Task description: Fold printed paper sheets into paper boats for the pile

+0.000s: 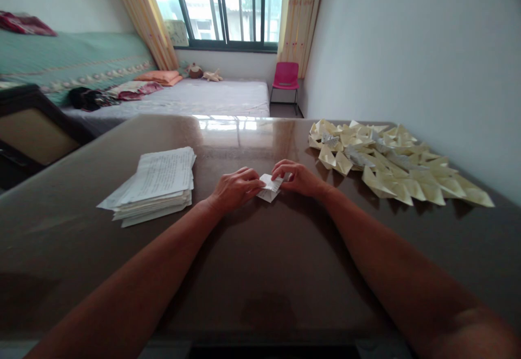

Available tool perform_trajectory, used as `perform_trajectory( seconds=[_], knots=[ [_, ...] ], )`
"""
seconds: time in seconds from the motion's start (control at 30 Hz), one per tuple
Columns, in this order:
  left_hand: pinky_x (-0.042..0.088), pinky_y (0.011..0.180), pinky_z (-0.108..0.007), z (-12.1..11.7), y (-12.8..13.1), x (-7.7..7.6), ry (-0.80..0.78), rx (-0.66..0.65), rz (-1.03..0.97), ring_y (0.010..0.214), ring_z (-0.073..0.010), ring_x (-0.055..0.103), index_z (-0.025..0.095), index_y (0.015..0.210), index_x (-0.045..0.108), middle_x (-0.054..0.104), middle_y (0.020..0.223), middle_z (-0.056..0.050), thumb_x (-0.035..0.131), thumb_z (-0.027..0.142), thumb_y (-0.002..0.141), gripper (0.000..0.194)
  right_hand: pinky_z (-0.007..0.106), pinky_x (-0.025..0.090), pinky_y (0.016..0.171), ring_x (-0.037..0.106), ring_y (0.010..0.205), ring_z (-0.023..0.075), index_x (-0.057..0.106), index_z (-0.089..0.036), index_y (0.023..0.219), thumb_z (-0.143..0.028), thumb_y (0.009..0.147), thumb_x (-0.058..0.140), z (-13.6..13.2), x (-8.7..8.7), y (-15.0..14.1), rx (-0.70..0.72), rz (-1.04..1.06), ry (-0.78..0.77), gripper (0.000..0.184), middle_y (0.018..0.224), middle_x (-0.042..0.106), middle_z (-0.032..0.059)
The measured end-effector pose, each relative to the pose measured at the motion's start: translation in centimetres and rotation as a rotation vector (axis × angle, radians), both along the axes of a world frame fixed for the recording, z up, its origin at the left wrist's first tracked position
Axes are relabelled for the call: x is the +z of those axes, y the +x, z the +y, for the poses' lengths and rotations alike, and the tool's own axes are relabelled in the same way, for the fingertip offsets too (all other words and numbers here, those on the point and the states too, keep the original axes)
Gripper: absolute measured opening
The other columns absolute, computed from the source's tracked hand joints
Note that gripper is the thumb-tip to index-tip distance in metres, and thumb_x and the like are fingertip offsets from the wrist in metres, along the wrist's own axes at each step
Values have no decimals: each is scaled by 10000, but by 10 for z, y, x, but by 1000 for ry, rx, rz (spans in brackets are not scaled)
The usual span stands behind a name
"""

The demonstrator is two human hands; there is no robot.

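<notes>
A small folded piece of printed white paper [269,187] lies on the brown table [252,272] in front of me. My left hand [236,188] pinches its left side with curled fingers. From the right, my right hand [299,178] grips the paper's top edge, fingers bent over it. Most of the paper is hidden between the two hands.
A stack of printed paper sheets [157,185] lies to the left. A pile of several folded cream paper boats [391,164] covers the table's right side by the wall. Beyond the table are a bed [191,98], a pink chair [285,79] and a window.
</notes>
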State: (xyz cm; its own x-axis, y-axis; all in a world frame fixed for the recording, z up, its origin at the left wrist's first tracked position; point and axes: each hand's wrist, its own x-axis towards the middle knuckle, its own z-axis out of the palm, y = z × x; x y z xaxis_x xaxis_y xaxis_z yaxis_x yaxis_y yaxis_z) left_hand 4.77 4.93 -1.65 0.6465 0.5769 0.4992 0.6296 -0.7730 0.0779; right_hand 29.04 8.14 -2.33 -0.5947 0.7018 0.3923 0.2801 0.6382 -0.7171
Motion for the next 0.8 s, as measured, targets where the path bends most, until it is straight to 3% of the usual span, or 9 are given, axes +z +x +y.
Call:
perform_trajectory(
  seconds=[0.23,0.37,0.57,0.73,0.8],
  knots=[
    [432,600,-207,4,9,-3,-171,112,-329,647,-91,556,215,913,712,649,888,-23,519,395,905,264,223,447,572,577,749,132,738,-198,833,-410,736,727,-3,7,-12,-181,192,-50,234,926,649,45],
    [439,585,-196,5,14,-5,-244,102,-518,694,-106,578,198,933,705,636,842,-22,533,384,898,256,229,455,581,589,737,135,755,-200,845,-418,768,700,-6,6,-17,-209,214,-27,237,872,661,43],
    [423,564,-191,5,15,-6,-255,140,-475,629,-92,530,193,854,703,611,789,-12,551,374,881,238,229,454,585,578,687,116,757,-215,912,-399,794,683,-9,7,-22,-218,143,67,231,887,673,34],
    [427,579,-195,4,16,-4,-252,133,-483,667,-102,553,190,879,704,614,805,-18,538,362,890,240,221,450,578,561,661,109,742,-208,915,-387,809,668,-15,13,-24,-207,133,74,221,818,668,24],
    [431,592,-201,3,17,-3,-263,116,-488,685,-107,561,184,890,704,616,810,-23,530,353,897,242,218,452,572,563,677,110,733,-219,947,-398,796,677,-17,16,-25,-196,135,57,241,882,665,31]
  ],
)
